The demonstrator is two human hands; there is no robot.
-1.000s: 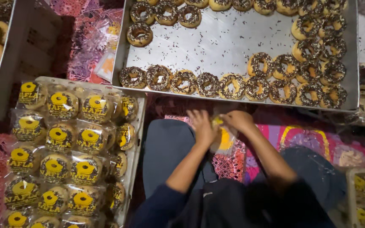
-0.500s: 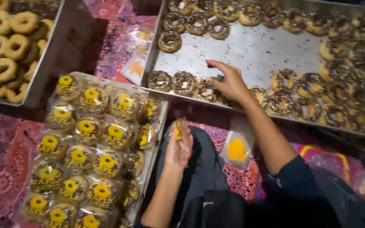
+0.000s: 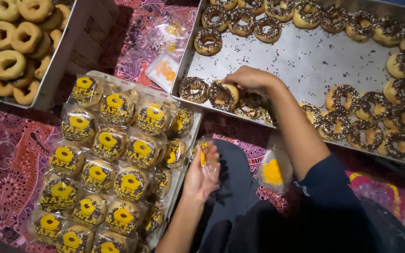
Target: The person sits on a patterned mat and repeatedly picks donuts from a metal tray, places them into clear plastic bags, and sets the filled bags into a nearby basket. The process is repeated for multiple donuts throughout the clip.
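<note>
While the right hand point(image 3: 247, 77) closes its fingers on a chocolate-sprinkled ring doughnut point(image 3: 225, 95) at the near edge of the large steel tray point(image 3: 301, 61), the left hand point(image 3: 203, 171) holds a small clear plastic bag with a yellow print point(image 3: 207, 157) over the lap, pinched near its mouth. The doughnut looks soft, light and easily dented, with loose sprinkles, so the outer rim is the safest place to hold. Wrapped doughnuts fill the pale tray point(image 3: 118, 154) to the left; a plain-doughnut tray point(image 3: 10, 47) sits beyond.
</note>
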